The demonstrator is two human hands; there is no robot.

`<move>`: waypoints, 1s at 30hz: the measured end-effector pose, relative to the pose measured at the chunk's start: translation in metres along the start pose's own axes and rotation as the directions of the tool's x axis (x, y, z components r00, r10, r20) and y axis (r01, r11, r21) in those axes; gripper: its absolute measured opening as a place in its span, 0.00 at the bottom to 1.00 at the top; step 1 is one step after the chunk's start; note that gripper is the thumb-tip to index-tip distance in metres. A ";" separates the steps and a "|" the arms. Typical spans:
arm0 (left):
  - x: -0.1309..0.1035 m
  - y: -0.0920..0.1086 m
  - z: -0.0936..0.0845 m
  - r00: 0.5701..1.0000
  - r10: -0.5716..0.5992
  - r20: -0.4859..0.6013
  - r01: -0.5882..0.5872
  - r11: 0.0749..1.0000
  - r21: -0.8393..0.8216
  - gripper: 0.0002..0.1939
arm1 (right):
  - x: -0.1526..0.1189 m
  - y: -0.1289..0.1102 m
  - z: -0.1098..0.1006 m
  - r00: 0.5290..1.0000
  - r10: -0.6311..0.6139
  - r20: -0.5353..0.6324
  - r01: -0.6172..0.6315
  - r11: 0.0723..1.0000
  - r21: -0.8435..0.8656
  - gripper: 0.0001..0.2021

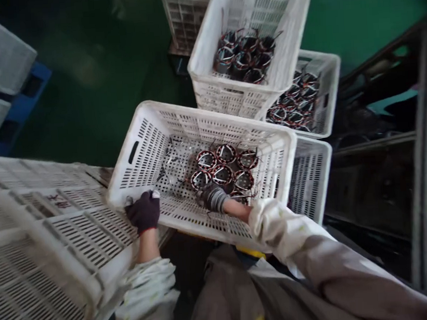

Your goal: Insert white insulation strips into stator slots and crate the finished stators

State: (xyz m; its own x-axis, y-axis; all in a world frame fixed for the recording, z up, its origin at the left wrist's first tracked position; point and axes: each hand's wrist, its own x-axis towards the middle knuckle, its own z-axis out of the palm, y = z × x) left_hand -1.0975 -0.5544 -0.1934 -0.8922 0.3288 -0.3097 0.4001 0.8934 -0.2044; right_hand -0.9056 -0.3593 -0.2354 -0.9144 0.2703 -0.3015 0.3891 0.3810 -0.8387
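A white slotted crate [211, 116] sits in front of me, holding several round wire-wound metal rings [221, 174] with red and white wires. My left hand [143, 211], in a dark glove with pale fingertips, is closed over the crate's near left corner. Inside the crate, my right hand [213, 197], in a grey glove, reaches down at the near side of the rings. Its fingers look bent together, and what they hold, if anything, is hidden.
Behind stands another white crate [238, 88] of wound parts, with a lower filled crate [334, 94] to its right. Large slotted crates [57, 208] are at the left, and grey crates on a blue pallet [25, 101] lie farther back. A metal rack [422, 166] stands at the right.
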 end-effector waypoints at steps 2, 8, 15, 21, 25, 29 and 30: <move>-0.001 0.002 -0.003 0.996 -0.029 -0.086 0.029 1.000 -0.003 0.28 | -0.039 -0.009 -0.011 0.996 -0.083 0.027 0.083 0.997 0.000 0.19; -0.065 0.045 -0.025 0.946 0.016 -0.324 -0.051 0.994 -0.100 0.31 | -0.216 0.027 -0.049 0.926 -0.325 -0.193 0.337 0.941 0.033 0.23; -0.253 0.201 -0.012 0.918 0.318 -0.235 -0.364 0.912 -0.187 0.29 | -0.412 0.133 -0.067 0.849 0.283 -0.446 -0.075 0.901 0.428 0.25; -0.305 0.299 0.010 0.975 0.218 -0.030 -0.220 0.974 -0.054 0.29 | -0.492 0.171 -0.097 0.849 0.305 -0.432 -0.100 0.895 0.434 0.23; -0.288 0.298 0.007 0.979 0.202 -0.023 -0.202 0.979 0.008 0.24 | -0.539 0.201 -0.115 0.827 0.336 -0.451 -0.187 0.920 0.344 0.22; -0.282 0.287 0.001 0.979 0.202 -0.027 -0.201 0.979 0.043 0.24 | -0.588 0.245 -0.130 0.771 0.398 -0.497 -0.366 0.916 0.166 0.20; -0.282 0.286 -0.001 0.979 0.202 -0.029 -0.201 0.978 0.050 0.24 | -0.599 0.254 -0.133 0.749 0.420 -0.513 -0.407 0.902 0.145 0.19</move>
State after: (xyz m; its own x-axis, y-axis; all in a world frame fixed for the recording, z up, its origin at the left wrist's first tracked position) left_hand -0.7320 -0.3914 -0.1639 -0.7987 0.5114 -0.3172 0.5809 0.7928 -0.1845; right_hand -0.2447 -0.3072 -0.2074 -0.4638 0.8157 -0.3457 0.7068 0.1054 -0.6996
